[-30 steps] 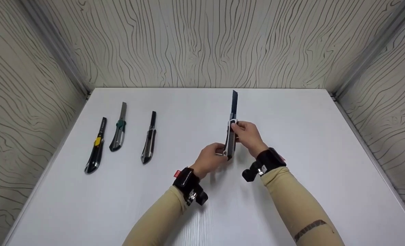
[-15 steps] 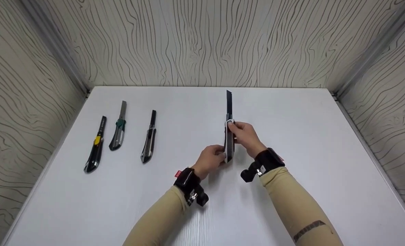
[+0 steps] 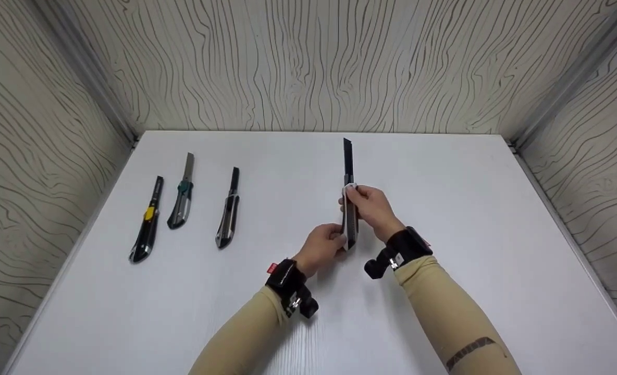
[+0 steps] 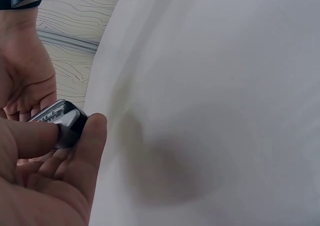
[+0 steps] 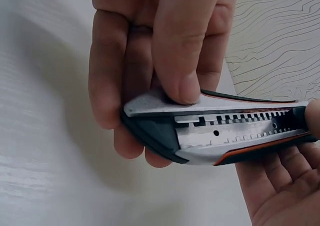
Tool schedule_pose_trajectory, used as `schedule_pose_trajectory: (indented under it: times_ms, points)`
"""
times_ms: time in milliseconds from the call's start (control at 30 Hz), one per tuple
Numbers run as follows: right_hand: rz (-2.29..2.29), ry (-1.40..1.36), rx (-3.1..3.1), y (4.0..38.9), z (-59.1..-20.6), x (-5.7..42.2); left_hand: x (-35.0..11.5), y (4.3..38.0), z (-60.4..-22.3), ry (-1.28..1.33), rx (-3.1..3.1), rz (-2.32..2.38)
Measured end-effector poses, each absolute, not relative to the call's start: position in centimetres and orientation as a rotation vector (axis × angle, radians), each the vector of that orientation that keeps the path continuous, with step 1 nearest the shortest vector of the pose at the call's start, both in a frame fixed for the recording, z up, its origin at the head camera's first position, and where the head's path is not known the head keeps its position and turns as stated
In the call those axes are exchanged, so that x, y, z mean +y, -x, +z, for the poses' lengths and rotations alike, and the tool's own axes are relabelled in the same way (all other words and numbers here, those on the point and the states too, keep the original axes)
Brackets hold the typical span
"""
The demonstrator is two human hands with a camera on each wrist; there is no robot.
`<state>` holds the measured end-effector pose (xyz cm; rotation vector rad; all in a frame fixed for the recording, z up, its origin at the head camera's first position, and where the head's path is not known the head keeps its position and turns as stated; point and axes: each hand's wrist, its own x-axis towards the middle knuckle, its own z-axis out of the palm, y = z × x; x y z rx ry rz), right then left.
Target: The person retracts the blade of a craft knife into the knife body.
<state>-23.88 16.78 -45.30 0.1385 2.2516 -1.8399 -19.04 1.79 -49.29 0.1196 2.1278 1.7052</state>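
Silver utility knife, left grip pinching its rear end, right grip holding further forward

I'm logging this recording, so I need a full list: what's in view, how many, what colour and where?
Table: one, white, under everything
Walls: three, pale with dark wavy lines, back and both sides
Corner strips: two, grey, where walls meet
Yellow-slider knife: one, black, leftmost on table
Green-slider knife: one, grey and dark, just right of that
Black-and-silver knife: one, third from left
Held knife: one, silver and dark with orange lines, right of centre
Wrist straps with cameras: two, black with red tags, on wrists
Sleeves: two, beige, on forearms
Left hand: one, bare, pinching held knife's near end
Right hand: one, bare, gripping it nearer the blade
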Motion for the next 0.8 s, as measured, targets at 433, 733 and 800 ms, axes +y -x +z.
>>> schedule_pose_trajectory:
  times_ms: [433, 733, 800]
  points:
    - [-1.858, -0.206, 2.254, 23.91, -45.30, 16.59, 1.92, 18.91, -49.35, -0.147, 2.149, 1.740]
    - [-1.870, -0.226, 2.243, 23.79, -45.29, 16.54, 1.73, 18.66, -49.20, -0.170, 2.161, 1.733]
    - [-1.864, -0.233, 2.239, 23.81, -45.33, 16.46, 1.69, 18.61, -49.26, -0.168, 2.157, 1.739]
